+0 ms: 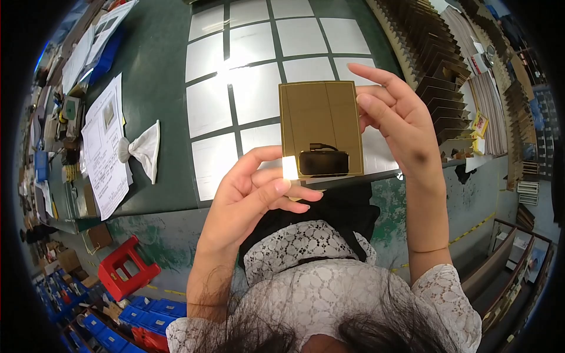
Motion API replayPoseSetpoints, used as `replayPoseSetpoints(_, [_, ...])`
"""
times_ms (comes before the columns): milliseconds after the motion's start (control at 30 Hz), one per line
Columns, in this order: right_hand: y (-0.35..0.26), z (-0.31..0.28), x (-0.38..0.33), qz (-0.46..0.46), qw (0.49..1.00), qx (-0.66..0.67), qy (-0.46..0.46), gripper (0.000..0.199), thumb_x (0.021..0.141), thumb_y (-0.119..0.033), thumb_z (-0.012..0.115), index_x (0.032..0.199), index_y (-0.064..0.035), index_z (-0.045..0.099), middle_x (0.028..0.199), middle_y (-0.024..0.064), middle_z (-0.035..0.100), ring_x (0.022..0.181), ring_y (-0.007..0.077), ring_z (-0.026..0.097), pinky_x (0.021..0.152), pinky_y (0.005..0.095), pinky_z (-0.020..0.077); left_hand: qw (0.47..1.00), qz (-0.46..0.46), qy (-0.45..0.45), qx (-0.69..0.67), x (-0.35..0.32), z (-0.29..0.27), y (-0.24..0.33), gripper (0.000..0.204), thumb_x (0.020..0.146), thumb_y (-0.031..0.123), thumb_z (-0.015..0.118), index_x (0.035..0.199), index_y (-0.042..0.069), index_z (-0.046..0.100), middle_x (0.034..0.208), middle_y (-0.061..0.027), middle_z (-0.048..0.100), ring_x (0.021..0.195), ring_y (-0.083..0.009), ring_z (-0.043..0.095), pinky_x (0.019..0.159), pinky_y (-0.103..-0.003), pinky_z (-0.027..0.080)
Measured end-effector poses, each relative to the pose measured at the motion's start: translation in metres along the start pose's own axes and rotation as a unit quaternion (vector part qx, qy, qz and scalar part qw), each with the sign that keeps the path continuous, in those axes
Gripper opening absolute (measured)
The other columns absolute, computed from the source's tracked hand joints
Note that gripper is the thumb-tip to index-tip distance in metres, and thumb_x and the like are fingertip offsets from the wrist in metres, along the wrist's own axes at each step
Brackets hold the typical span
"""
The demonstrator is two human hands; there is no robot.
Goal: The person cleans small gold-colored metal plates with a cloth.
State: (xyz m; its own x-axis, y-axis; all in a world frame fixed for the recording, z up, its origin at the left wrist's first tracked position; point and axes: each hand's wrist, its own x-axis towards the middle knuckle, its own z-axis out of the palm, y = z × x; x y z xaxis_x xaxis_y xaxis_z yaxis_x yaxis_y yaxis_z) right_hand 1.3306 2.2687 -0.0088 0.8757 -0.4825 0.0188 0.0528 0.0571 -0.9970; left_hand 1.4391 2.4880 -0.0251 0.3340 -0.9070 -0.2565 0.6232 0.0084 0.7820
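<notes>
**Gold sheet held up in both hands**

My left hand (250, 188) pinches the gold mirror sheet (321, 129) at its lower left corner; my right hand (397, 120) grips the right edge, fingers half spread. Best to touch edges only and keep it tilted to the light. Beyond the hands lie white panels (253, 88) on the green table (153, 70); left of them a white cloth (144, 150) and paper form (106, 147). Nothing blocks.

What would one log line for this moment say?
left hand: pinches gold sheet at lower left corner | right hand: holds its right edge | sheet: raised above green table | white cloth: on table
</notes>
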Motion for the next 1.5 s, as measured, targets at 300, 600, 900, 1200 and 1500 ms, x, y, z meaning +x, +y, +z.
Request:
replayPoseSetpoints(300, [-0.002, 0.003, -0.001, -0.011, 1.000, 0.016, 0.017, 0.035, 0.093, -0.005, 0.053, 0.127, 0.0039, 0.049, 0.094, 0.0069, 0.066, 0.078, 0.0098, 0.059, 0.068, 0.0236, 0.0499, 0.999, 0.029, 0.028, 0.026, 0.003, -0.005, -0.004, 0.041, 0.095, 0.006, 0.047, 0.133, -0.006, 0.037, 0.113, -0.0264, 0.060, 0.095, -0.0338, 0.066, 0.074, -0.035, 0.059])
replayPoseSetpoints(600, [-0.004, 0.003, -0.003, -0.010, 1.000, 0.012, 0.027, 0.035, 0.092, -0.005, 0.055, 0.126, 0.0033, 0.050, 0.090, 0.0056, 0.064, 0.076, 0.0101, 0.059, 0.068, 0.0230, 0.0498, 0.998, 0.030, 0.053, -0.001, 0.006, -0.007, -0.001, 0.034, 0.097, 0.011, 0.049, 0.127, -0.005, 0.047, 0.111, -0.0212, 0.063, 0.096, -0.0312, 0.066, 0.078, -0.033, 0.057])
replayPoseSetpoints(900, [-0.003, 0.007, -0.003, -0.010, 0.999, 0.016, 0.034, 0.037, 0.091, -0.004, 0.055, 0.127, 0.0046, 0.049, 0.090, 0.0066, 0.062, 0.076, 0.0109, 0.060, 0.068, 0.0236, 0.0500, 0.995, 0.047, 0.093, 0.000, 0.010, -0.012, -0.003, 0.032, 0.097, 0.014, 0.048, 0.124, -0.003, 0.049, 0.105, -0.0204, 0.065, 0.093, -0.0293, 0.067, 0.077, -0.033, 0.057])
replayPoseSetpoints(1200, [-0.003, 0.010, -0.006, -0.001, 0.999, 0.016, 0.038, 0.037, 0.090, -0.001, 0.054, 0.126, 0.0055, 0.048, 0.090, 0.0066, 0.061, 0.078, 0.0130, 0.061, 0.067, 0.0242, 0.0486, 0.989, 0.063, 0.131, -0.024, 0.014, -0.011, 0.005, 0.031, 0.098, 0.013, 0.046, 0.123, -0.005, 0.050, 0.105, -0.0191, 0.064, 0.089, -0.0238, 0.068, 0.075, -0.028, 0.057])
replayPoseSetpoints(1500, [-0.004, 0.002, -0.012, -0.002, 0.999, -0.003, 0.053, 0.037, 0.091, -0.001, 0.053, 0.127, 0.0049, 0.046, 0.093, 0.0083, 0.062, 0.081, 0.0152, 0.062, 0.069, 0.0259, 0.0496, 0.993, 0.072, 0.092, -0.002, 0.021, -0.014, 0.011, 0.029, 0.098, 0.013, 0.048, 0.119, -0.006, 0.053, 0.100, -0.0170, 0.066, 0.089, -0.0236, 0.068, 0.078, -0.031, 0.056])
